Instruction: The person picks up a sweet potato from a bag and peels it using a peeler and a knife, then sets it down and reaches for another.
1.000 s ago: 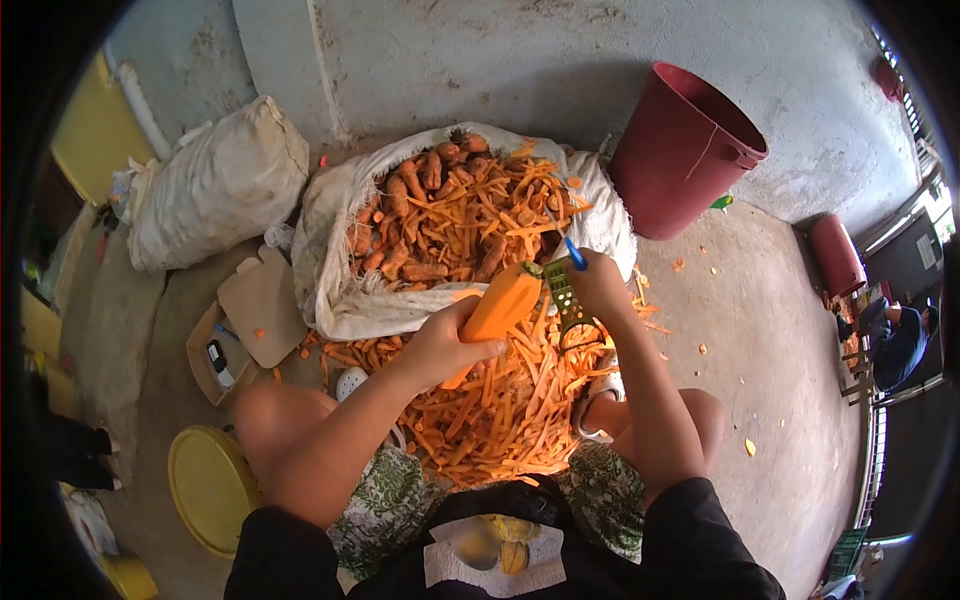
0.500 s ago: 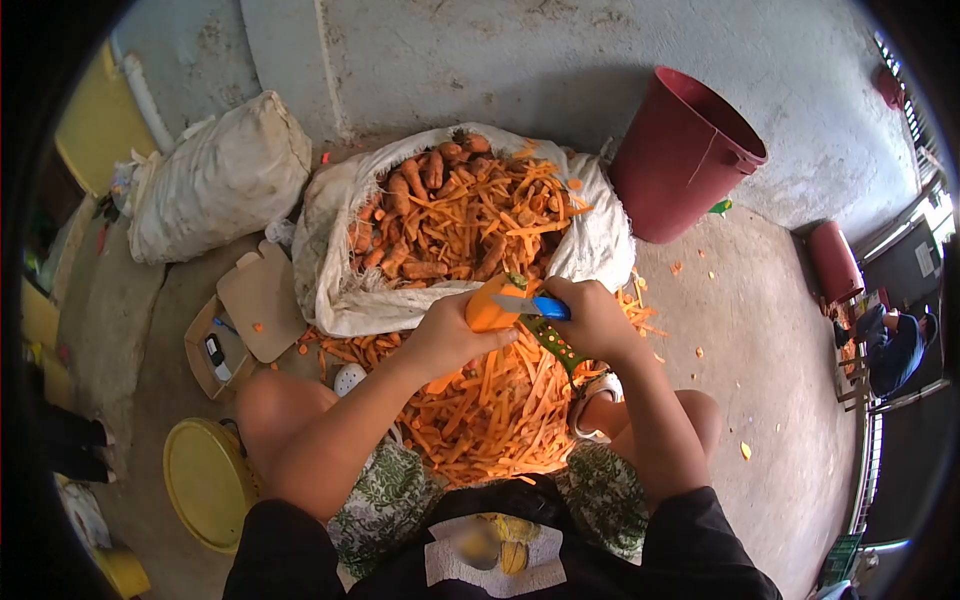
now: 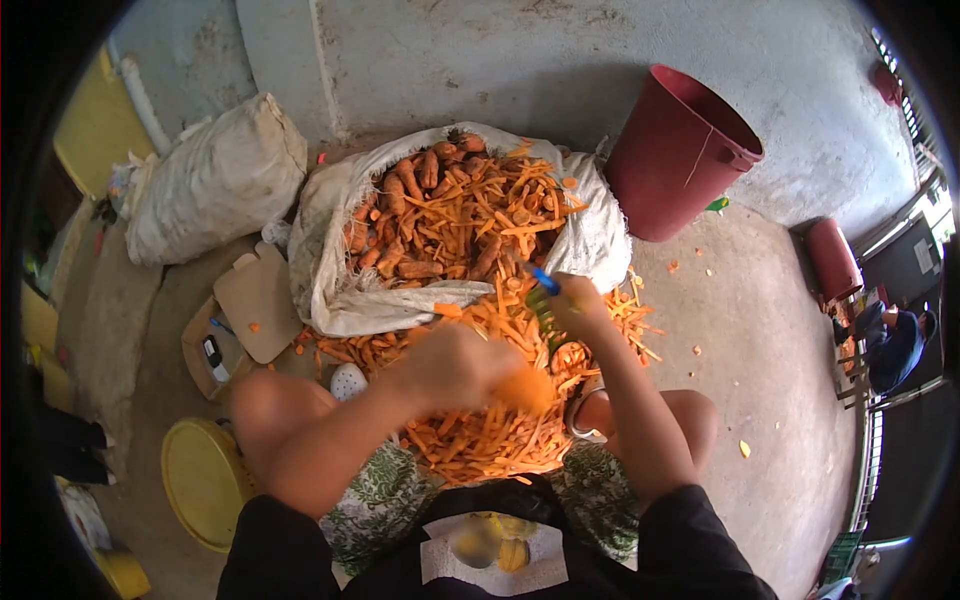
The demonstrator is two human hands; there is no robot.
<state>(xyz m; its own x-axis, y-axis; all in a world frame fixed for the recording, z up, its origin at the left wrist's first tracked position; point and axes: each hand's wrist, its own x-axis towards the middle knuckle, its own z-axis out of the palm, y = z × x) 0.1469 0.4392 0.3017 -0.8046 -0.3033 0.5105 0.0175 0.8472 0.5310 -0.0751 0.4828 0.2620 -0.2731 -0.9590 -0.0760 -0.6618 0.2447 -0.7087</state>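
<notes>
My left hand [image 3: 455, 365], smeared by motion, is closed round a peeled carrot [image 3: 525, 388] low over the heap of cut carrot strips [image 3: 480, 445]. To its right, my right hand [image 3: 580, 305] grips a knife by its blue handle [image 3: 545, 281], the blade pointing up and away to the left. A green strip-like thing [image 3: 543, 312] hangs below the same hand. Beyond both hands lies an open white sack [image 3: 340, 310] holding whole carrots [image 3: 405, 180] and more strips. An orange carrot piece [image 3: 447, 310] shows against the sack's front edge.
A tall dark red bin [image 3: 670, 150] stands right of the sack, against the wall. On the left are a full white sack [image 3: 220, 185], an open cardboard box [image 3: 262, 305] and a yellow-lidded bucket [image 3: 205, 485]. Another person [image 3: 895, 350] sits far right.
My left hand has swung down toward me with the carrot, away from the knife. My right hand has shifted slightly, and the knife blade now tilts upward instead of lying across the carrot.
</notes>
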